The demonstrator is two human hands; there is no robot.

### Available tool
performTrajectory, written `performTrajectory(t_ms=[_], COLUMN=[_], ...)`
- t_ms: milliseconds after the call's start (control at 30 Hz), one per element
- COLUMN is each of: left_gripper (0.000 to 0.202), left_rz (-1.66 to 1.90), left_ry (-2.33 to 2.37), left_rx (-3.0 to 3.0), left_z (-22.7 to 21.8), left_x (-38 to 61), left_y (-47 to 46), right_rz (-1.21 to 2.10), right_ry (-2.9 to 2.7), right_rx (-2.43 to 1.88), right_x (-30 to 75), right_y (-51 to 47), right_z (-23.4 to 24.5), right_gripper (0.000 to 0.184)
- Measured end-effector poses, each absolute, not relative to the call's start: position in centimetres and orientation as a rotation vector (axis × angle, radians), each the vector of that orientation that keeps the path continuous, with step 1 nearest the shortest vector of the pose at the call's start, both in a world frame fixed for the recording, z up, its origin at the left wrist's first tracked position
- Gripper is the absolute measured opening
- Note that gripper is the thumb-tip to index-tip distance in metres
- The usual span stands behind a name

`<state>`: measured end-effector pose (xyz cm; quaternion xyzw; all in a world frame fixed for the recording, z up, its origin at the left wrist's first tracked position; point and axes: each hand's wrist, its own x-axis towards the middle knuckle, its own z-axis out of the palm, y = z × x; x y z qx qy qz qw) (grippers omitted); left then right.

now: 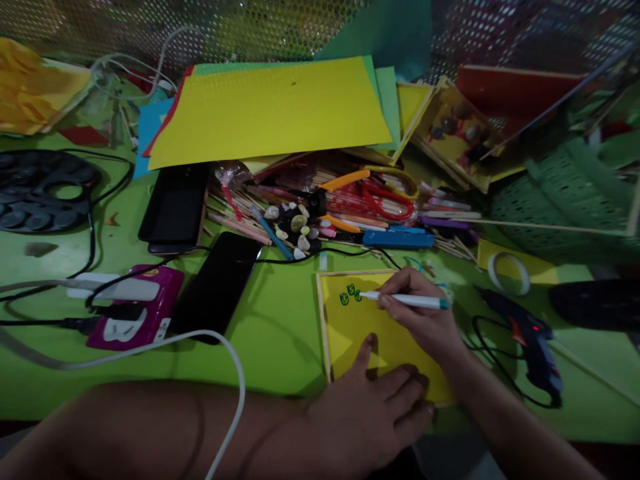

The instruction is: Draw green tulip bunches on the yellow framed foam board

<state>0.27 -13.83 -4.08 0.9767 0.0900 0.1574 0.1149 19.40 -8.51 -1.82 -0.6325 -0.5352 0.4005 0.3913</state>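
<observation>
A yellow card (345, 340) edged with thin wooden sticks lies on the green table near its front edge. My right hand (417, 307) is closed around a white marker pen (410, 301) with a green end, its tip at the card's upper left. Beneath the tip are three small green flower-like drawings (351, 291). Fingers spread, my left hand (367, 413) lies flat on the lower part of the card, covering some of it.
Two black phones (220, 287) and a magenta power strip (170, 280) with cables lie left. Behind the card are pebbles (301, 245), scissors (387, 200), sticks and coloured sheets (280, 110). A hot glue gun (533, 347), tape roll (520, 283) and green basket (565, 200) stand right.
</observation>
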Motion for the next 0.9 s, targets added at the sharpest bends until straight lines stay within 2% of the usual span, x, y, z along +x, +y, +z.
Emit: performTrajectory(t_ms=[333,900], left_gripper=[0.044,0.052], left_rz=[0.508,0.169], left_ry=[0.285,0.326], left_rx=[2.919,2.933], left_z=[-3.7,-2.3], left_x=[0.1,-0.2], left_y=[-13.5,-13.4], right_rz=[0.936,0.832], right_ry=[-1.209,-1.027], right_rx=[-1.478,-1.338], right_x=[20.0,20.9], right_y=[-8.4,-8.8], right_z=[-1.7,-0.3], right_gripper=[0.017,0.024])
